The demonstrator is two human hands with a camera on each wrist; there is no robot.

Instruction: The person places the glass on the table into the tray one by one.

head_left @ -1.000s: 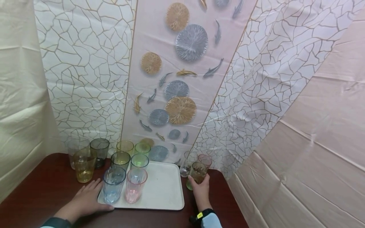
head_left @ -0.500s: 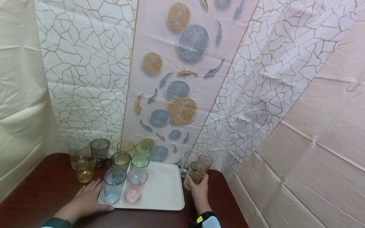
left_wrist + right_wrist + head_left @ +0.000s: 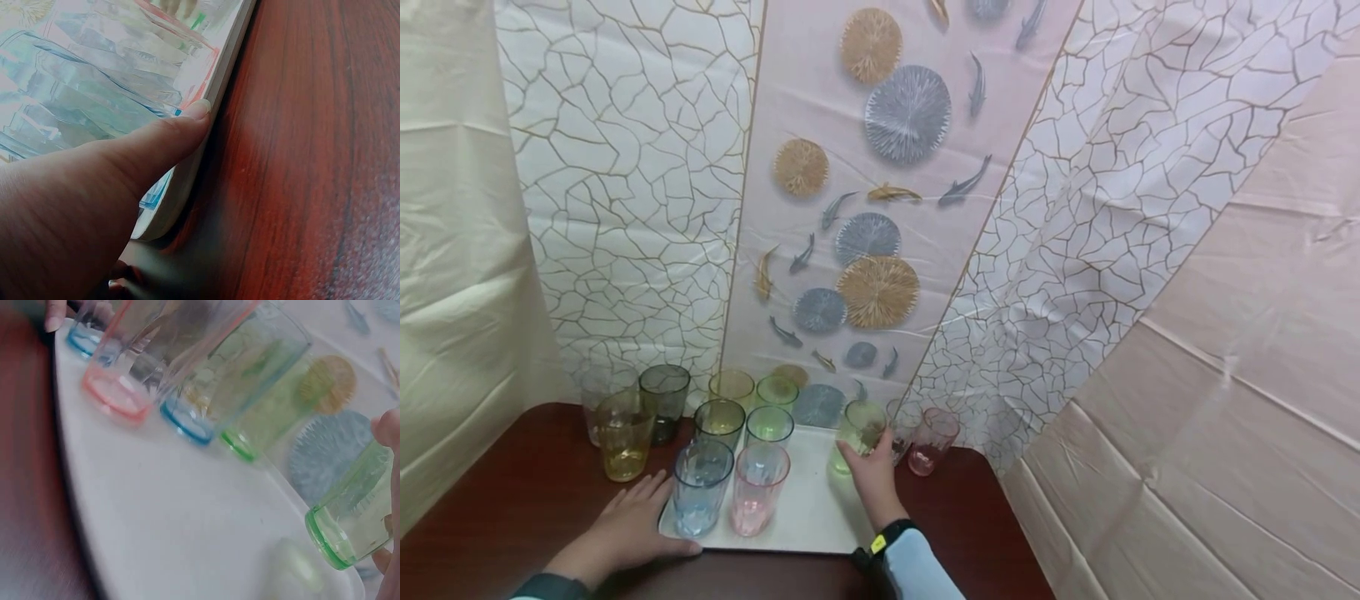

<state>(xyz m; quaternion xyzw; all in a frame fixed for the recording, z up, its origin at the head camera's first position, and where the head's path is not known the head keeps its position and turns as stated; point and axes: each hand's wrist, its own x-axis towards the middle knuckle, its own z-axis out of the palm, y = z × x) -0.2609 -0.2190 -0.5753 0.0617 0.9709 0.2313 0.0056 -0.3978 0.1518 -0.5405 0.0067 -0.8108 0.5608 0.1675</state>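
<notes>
My right hand (image 3: 874, 479) grips a green-tinted glass tumbler (image 3: 859, 421) over the back right of the white tray (image 3: 808, 521). In the right wrist view the tumbler's green base (image 3: 331, 540) hangs just above the tray, and its reflection shows below. My left hand (image 3: 628, 525) lies at the tray's front left corner, fingers extended along the side and thumb (image 3: 178, 134) touching the front rim. Nearest to it on the tray stand a blue-rimmed tumbler (image 3: 700, 492) and a pink one (image 3: 756, 496). Behind these, several yellowish and green tumblers (image 3: 769, 425) form two rows.
Left of the tray, a yellow tumbler (image 3: 625, 442), a dark grey one (image 3: 665, 400) and a clear one (image 3: 597, 387) stand on the dark red-brown table (image 3: 497, 500). A pink tumbler (image 3: 932, 442) and a clear one (image 3: 904, 425) stand to the right. Patterned cloth (image 3: 880, 242) hangs behind.
My right hand has lifted the green tumbler from the table right of the tray and carried it left over the tray. The left hand has stayed in place.
</notes>
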